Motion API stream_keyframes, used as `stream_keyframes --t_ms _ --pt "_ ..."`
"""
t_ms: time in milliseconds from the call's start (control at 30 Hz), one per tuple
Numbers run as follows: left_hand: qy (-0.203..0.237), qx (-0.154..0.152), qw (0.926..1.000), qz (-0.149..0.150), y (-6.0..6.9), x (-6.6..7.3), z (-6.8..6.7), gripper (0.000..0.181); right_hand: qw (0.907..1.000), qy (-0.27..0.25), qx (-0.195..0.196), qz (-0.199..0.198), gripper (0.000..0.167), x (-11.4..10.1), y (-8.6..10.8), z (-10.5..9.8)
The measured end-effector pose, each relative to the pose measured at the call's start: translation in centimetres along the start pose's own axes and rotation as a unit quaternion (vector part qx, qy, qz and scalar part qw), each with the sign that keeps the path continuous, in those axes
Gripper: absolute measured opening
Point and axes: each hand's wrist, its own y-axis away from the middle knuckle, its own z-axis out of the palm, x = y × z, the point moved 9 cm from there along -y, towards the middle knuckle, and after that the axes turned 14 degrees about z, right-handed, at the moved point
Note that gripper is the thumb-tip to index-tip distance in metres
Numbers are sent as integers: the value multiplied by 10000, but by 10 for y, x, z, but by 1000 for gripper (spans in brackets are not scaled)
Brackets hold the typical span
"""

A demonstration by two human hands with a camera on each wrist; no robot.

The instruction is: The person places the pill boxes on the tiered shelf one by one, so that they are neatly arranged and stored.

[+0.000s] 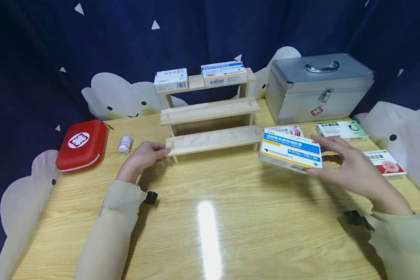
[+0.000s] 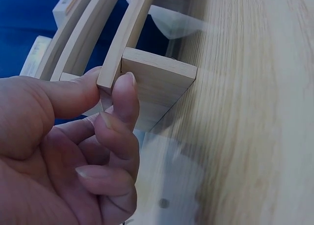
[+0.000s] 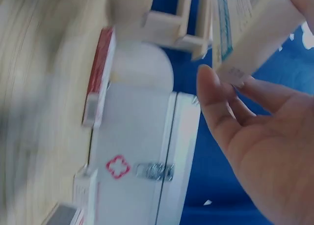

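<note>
Near the right hand (image 1: 353, 165), four medicine cartons (image 1: 288, 151) and one aluminium case (image 1: 311, 99) are counted; by the left hand (image 1: 142, 157), one three-tier rack (image 1: 210, 111) bearing two more, one bottle (image 1: 125, 144), one zippered pouch (image 1: 81, 146).

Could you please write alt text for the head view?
The right hand holds a Glucosamine Sulfate Capsules box above a table; the left hand pinches the lowest tier of a wooden rack beside a silver metal case.

A red case (image 1: 82, 154) is lying at the left of the wood-grain table (image 1: 252, 221), its round white emblem (image 1: 78, 140) facing up — a small white bottle (image 1: 125, 144) is sitting just beside it. At the back right, a silver case (image 1: 308, 97) is standing with its lid down — a red cross (image 1: 316, 111) is showing on its front. Behind, a dark blue curtain (image 1: 196, 35) is hanging, white clouds (image 1: 122, 91) and triangles (image 1: 155, 25) dotting it.
</note>
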Motion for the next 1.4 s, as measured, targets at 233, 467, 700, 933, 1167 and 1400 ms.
stream_keyframes --t_ms 233,467,700,933,1167,1400 --pt "41 15 10000 -35 2 -1 1 38 9964 -623 181 -543 88 -32 18 7" --pt "49 41 9999 -77 2 -3 0 40 9944 -482 142 -930 94 -49 23 23" --pt "130 68 9999 -52 2 -3 0 40 9952 -144 179 -954 92 -58 13 34" --pt "212 50 9997 74 1 -1 0 40 9961 200 45 -855 92 -74 -1 40" --pt "237 83 9997 49 1 -1 -1 38 9922 4 -299 -1210 88 -110 -28 48" --pt "372 88 9993 -41 0 -2 1 39 9947 -204 -709 -711 96 -139 -66 66"
